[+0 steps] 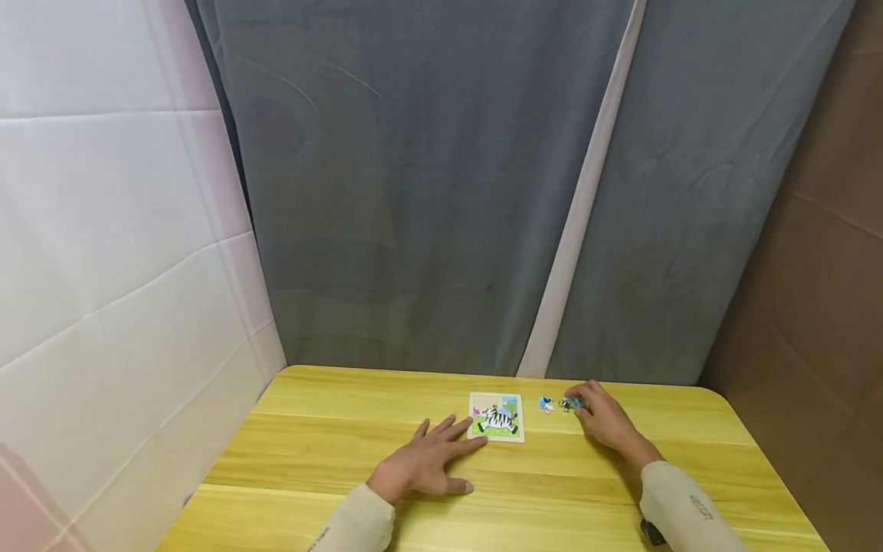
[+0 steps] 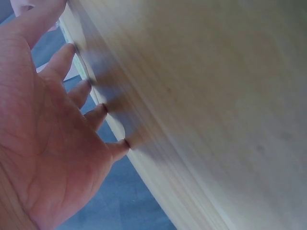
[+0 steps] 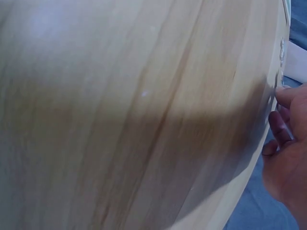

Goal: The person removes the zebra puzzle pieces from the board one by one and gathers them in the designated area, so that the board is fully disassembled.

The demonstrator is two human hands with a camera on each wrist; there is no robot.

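Nearest, bottom of the head view: my two sleeves come in, left sleeve (image 1: 355,525) at lower centre, right sleeve (image 1: 683,510) at lower right.

Left hand (image 1: 422,462) lies flat on the yellow wooden table (image 1: 310,452), fingers spread and straight, holding nothing. Fingertips reach the lower left corner of the puzzle board (image 1: 497,417). I read that as bracing, so the board doesn't slide. The left wrist view agrees: open palm, fingertips (image 2: 103,109) pressed down on the wood.

Right hand (image 1: 607,422) sits right of centre, fingers curled over a small puzzle piece (image 1: 570,402). It looks pinched at the fingertips, though the contact is small in frame. The right wrist view shows only bent fingers (image 3: 280,127) at the right edge, mostly wood, piece not visible.

A second loose piece (image 1: 546,404) lies between the board and that hand, just beside both. The loose pieces are kept on the right, next to the picking hand.

The board shows a zebra picture, centre of frame. I can't tell which gaps remain.

Farthest: grey curtain (image 1: 428,184) across the upper frame, white sheet (image 1: 103,230) at left, brown panel (image 1: 821,230) at right.
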